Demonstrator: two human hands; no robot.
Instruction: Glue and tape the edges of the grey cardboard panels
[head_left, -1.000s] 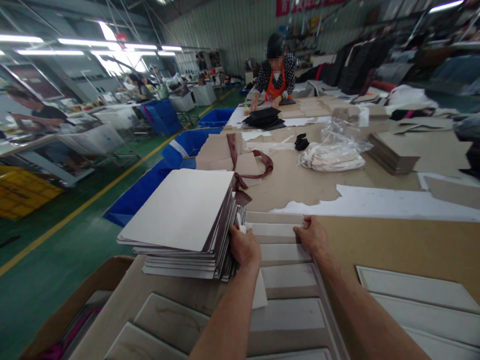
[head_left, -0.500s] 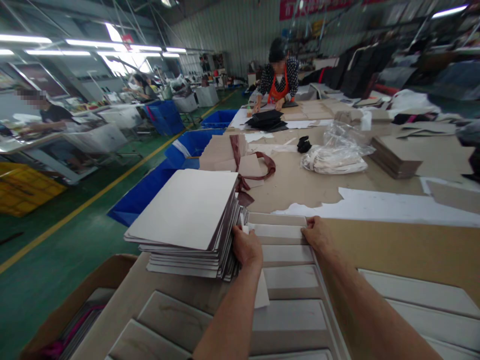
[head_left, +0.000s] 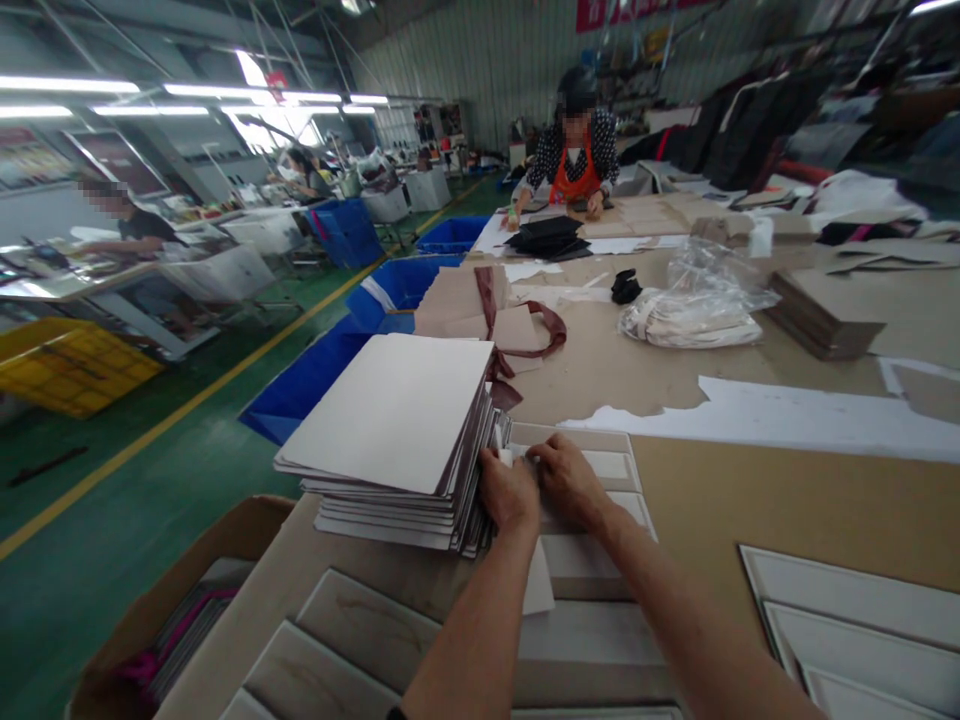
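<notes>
My left hand (head_left: 511,492) is closed on a small white strip (head_left: 505,457), beside the tall stack of pale square boards (head_left: 397,405). Close to its fingertips, my right hand (head_left: 574,482) has its thumb and forefinger pinched together; whatever lies between them is too small to make out. Under both hands runs a row of overlapping pale panels (head_left: 609,464) with white strips on them. A loose cream piece (head_left: 538,585) pokes out below my left wrist.
More overlapping panels lie at front left (head_left: 360,620) and right (head_left: 855,600). Beyond are a brown strap (head_left: 551,330), a plastic bag (head_left: 690,310) and a stack of brown boards (head_left: 825,310). Blue bins (head_left: 300,385) line the left edge. A person in an orange apron (head_left: 577,175) works at the far end.
My right hand has left the right end of the panel and moved left to my left hand's fingertips. My left hand keeps its hold by the stack. The view has turned slightly left.
</notes>
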